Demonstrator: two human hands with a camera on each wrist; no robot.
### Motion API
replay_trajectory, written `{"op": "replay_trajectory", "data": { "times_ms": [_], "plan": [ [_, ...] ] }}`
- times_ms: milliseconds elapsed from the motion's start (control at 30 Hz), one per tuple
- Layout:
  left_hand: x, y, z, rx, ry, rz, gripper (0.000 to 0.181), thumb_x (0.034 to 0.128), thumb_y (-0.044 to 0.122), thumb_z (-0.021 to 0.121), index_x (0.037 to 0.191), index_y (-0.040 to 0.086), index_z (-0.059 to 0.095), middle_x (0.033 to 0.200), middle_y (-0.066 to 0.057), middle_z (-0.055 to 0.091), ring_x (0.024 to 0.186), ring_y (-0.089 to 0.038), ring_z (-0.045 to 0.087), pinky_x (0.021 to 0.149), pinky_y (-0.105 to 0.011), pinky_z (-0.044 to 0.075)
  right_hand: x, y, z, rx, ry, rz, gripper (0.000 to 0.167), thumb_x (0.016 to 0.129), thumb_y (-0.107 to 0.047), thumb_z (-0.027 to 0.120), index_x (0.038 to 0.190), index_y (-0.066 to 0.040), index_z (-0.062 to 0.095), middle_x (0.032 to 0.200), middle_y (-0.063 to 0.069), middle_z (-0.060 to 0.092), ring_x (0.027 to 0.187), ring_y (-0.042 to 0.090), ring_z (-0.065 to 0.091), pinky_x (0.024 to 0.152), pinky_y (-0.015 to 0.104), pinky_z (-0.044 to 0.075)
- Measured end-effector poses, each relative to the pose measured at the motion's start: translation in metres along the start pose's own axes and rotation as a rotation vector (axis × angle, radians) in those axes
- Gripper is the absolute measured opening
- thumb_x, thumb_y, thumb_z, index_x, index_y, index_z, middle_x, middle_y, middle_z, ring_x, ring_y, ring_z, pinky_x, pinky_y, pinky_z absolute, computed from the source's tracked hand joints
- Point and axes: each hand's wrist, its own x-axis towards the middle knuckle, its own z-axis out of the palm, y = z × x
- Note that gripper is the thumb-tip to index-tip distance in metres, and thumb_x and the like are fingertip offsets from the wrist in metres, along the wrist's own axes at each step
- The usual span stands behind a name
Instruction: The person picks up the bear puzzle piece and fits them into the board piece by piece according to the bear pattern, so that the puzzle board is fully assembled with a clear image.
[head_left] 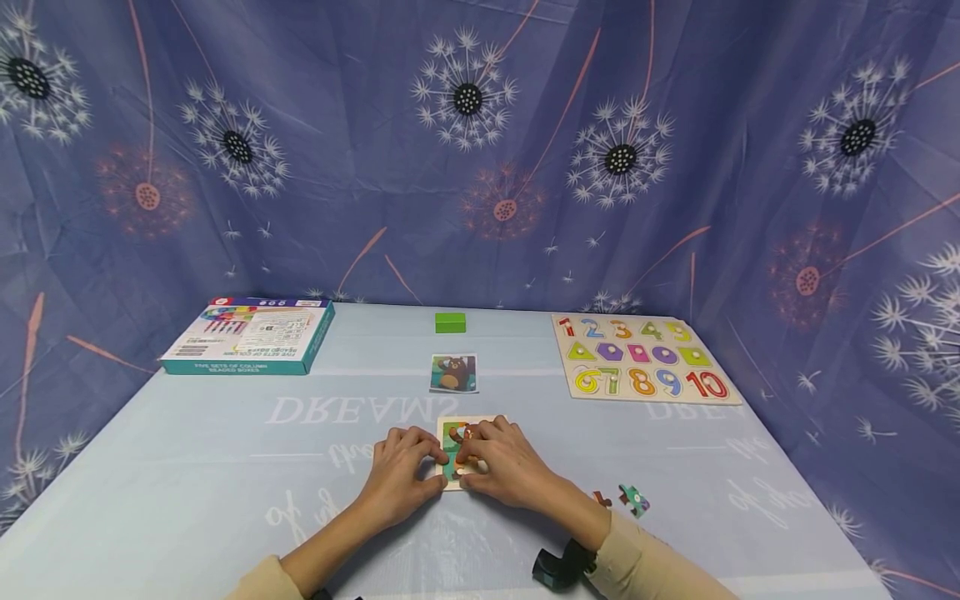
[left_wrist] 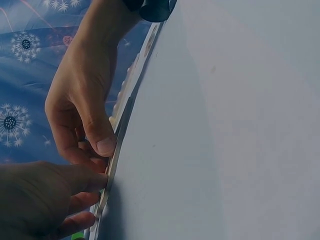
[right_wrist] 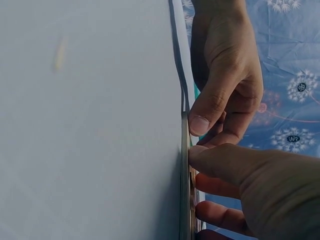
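A small wooden jigsaw board (head_left: 441,423) with green, teal and brown pieces lies flat in front of me in the head view. My left hand (head_left: 401,475) holds the board by its left edge, thumb near the lower corner. Over the board's right part, my right hand (head_left: 506,462) presses its fingertips on the puzzle pieces (head_left: 452,435), partly hiding them. Both wrist views show the thin board side-on, with my left hand (left_wrist: 35,200) and my right hand (right_wrist: 280,190) close together. Beyond the board lies a bear picture card (head_left: 453,373).
Two loose pieces lie by my right forearm: a teal jigsaw piece (head_left: 634,500) and a brown jigsaw piece (head_left: 602,498), partly hidden. A green block (head_left: 450,322) stands farther back. A boxed set (head_left: 247,337) is at back left, a number board (head_left: 645,358) at back right.
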Motion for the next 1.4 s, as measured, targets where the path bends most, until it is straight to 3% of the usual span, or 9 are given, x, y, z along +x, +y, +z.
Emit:
{"op": "replay_trajectory", "data": {
  "times_ms": [1000, 1400],
  "plan": [
    [0.000, 0.000, 0.000, -0.023, 0.002, -0.015, 0.016, 0.0701, 0.017, 0.075, 0.078, 0.023, 0.063, 0.102, 0.008, 0.057, 0.098, -0.015, 0.043, 0.085, -0.046, 0.030, -0.003, 0.000, -0.001, 0.001, 0.026, -0.006, 0.019, 0.076, -0.037, 0.075, 0.091, -0.027, 0.069, 0.096, -0.009, 0.059, 0.090, 0.010, 0.045, 0.081, 0.032, 0.037],
    [0.001, 0.000, 0.001, -0.038, 0.006, -0.029, 0.015, 0.0695, 0.017, 0.075, 0.077, 0.023, 0.064, 0.101, 0.009, 0.057, 0.097, -0.014, 0.042, 0.083, -0.043, 0.029, -0.015, 0.010, -0.016, 0.020, 0.032, 0.066, 0.023, 0.073, -0.036, 0.077, 0.092, -0.026, 0.070, 0.092, -0.008, 0.057, 0.087, 0.010, 0.041, 0.080, 0.032, 0.035]
  ]
}}
